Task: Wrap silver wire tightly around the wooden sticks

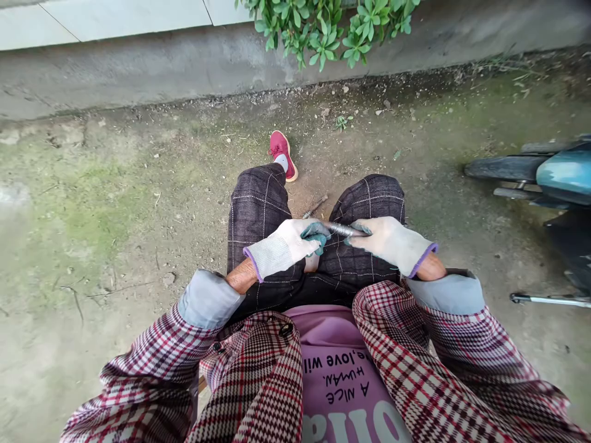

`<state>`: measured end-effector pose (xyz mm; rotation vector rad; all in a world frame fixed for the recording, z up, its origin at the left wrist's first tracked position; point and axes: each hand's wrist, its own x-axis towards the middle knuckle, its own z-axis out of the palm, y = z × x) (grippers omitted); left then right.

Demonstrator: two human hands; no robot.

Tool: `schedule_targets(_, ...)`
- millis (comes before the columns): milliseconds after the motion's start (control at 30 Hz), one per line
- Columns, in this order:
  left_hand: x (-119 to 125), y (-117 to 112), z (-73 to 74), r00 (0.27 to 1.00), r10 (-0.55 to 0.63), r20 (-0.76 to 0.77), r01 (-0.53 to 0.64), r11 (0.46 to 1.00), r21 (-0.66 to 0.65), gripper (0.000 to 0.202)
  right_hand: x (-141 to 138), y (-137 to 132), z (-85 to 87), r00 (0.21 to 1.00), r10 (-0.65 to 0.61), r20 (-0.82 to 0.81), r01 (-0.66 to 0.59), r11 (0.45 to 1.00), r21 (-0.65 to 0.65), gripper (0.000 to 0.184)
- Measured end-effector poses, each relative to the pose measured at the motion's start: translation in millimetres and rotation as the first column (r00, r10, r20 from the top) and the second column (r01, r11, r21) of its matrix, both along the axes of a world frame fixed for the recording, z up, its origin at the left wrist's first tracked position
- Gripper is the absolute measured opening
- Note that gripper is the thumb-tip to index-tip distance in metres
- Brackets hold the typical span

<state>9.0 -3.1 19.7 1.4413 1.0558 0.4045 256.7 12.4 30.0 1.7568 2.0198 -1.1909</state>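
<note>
Above my lap, between my knees, a short rod wound with silvery wire (pixel 342 229) spans my two hands. My left hand (pixel 302 239), in a white glove with dark green palm and fingertips, is curled closed at the rod's left end. Closed round the right end is my right hand (pixel 381 237) in a matching glove, thumb along the top. Just beyond my left fingers a thin brownish stick with a coiled part (pixel 316 207) shows; I cannot tell whether it lies on the ground or joins what I hold. My fingers hide both ends of the rod.
Bare, mossy ground (pixel 138 203) surrounds me, with a low concrete wall (pixel 152 80) ahead and a leafy green plant (pixel 323 31) hanging over it. A blue vehicle with a black wheel (pixel 505 167) stands at the right. My red shoe (pixel 281 147) is stretched forward.
</note>
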Motion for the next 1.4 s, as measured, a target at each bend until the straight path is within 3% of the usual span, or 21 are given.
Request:
schedule_targets(67,1.2,-1.7,2.1,0.998,0.035,0.049,-0.032,0.998,-0.062,0.017,1.3,-0.2,2.3,0.994,-0.095,-0.059,0.097,0.995,0.03,0.024)
schedule_targets(133,2.3,-3.1,8.0,0.993,0.045,0.107,-0.032,0.992,-0.121,0.018,0.8,-2.5,5.4,0.951,-0.237,-0.2,0.237,0.971,-0.025,0.03)
schedule_targets(233,3.3,-2.7,16.0,0.982,0.042,0.182,-0.011,0.986,-0.166,0.014,-2.7,-7.4,12.1,0.781,-0.475,-0.407,0.406,0.88,-0.248,0.031)
schedule_targets(333,3.1,0.7,12.9,0.979,0.06,0.193,-0.03,0.987,-0.158,0.01,-4.6,-11.0,20.2,0.624,-0.621,-0.474,0.448,0.781,-0.435,0.037)
schedule_targets(433,1.8,4.9,-1.6,0.984,0.063,0.167,-0.042,0.991,-0.123,0.009,0.0,-10.5,27.5,0.545,-0.692,-0.474,0.428,0.715,-0.553,0.049)
schedule_targets(467,1.1,6.4,-7.3,0.986,0.06,0.159,-0.042,0.993,-0.11,0.011,2.4,-9.5,29.2,0.554,-0.681,-0.479,0.386,0.72,-0.576,0.051)
schedule_targets(533,-0.8,9.6,-16.5,0.987,0.054,0.148,-0.041,0.995,-0.093,0.013,6.1,-7.5,30.9,0.645,-0.567,-0.512,0.214,0.777,-0.591,0.05)
schedule_targets(600,-3.1,12.5,-19.9,0.991,0.045,0.127,-0.037,0.997,-0.063,0.013,5.5,-6.9,29.2,0.766,-0.344,-0.543,-0.003,0.843,-0.538,0.042)
schedule_targets(667,-5.0,14.0,-16.5,0.998,0.022,0.061,-0.022,1.0,0.004,0.017,-0.4,-9.3,24.2,0.846,-0.13,-0.517,-0.152,0.871,-0.468,0.033)
schedule_targets(800,-4.7,10.9,-1.3,0.99,-0.057,-0.129,0.077,0.986,0.15,0.022,-14.5,-16.8,7.8,0.94,0.038,-0.34,-0.159,0.929,-0.335,0.016)
schedule_targets(900,-1.6,7.2,1.5,0.978,-0.061,-0.199,0.099,0.976,0.192,0.02,-12.1,-13.8,-2.1,0.982,0.139,-0.125,-0.159,0.974,-0.161,0.013)
schedule_targets(967,0.0,5.9,-1.5,0.977,-0.036,-0.21,0.08,0.976,0.204,0.017,-4.6,-6.8,-2.9,0.991,0.134,-0.005,-0.134,0.99,-0.047,0.017)
schedule_targets(1033,0.9,4.8,-4.1,0.986,0.0,-0.169,0.03,0.984,0.174,0.018,3.1,0.5,1.7,0.997,0.038,0.065,-0.043,0.997,0.07,0.02)
schedule_targets(1100,1.7,2.7,-3.4,0.997,0.033,-0.064,-0.028,0.996,0.086,0.02,7.9,4.4,9.4,0.993,-0.111,0.045,0.102,0.982,0.159,0.021)
schedule_targets(1167,3.3,-0.5,0.4,0.995,0.065,0.073,-0.063,0.997,-0.035,0.02,9.6,3.6,17.1,0.96,-0.265,-0.093,0.278,0.945,0.17,0.025)
schedule_targets(1233,5.4,-3.8,4.4,0.98,0.086,0.182,-0.06,0.988,-0.144,0.018,9.6,-0.7,22.3,0.845,-0.437,-0.308,0.464,0.886,0.017,0.031)
schedule_targets(1300,7.2,-5.6,4.9,0.965,0.097,0.244,-0.043,0.975,-0.218,0.016,8.9,-5.6,24.5,0.674,-0.582,-0.456,0.541,0.808,-0.232,0.039)
schedule_targets(1367,7.8,-4.6,0.7,0.965,0.069,0.252,-0.014,0.976,-0.217,0.015,7.5,-8.9,24.4,0.602,-0.62,-0.503,0.442,0.784,-0.436,0.048)
schedule_targets(1400,7.6,-3.0,-2.7,0.97,0.049,0.236,-0.003,0.982,-0.19,0.014,6.2,-9.7,23.7,0.636,-0.576,-0.513,0.332,0.805,-0.492,0.05)
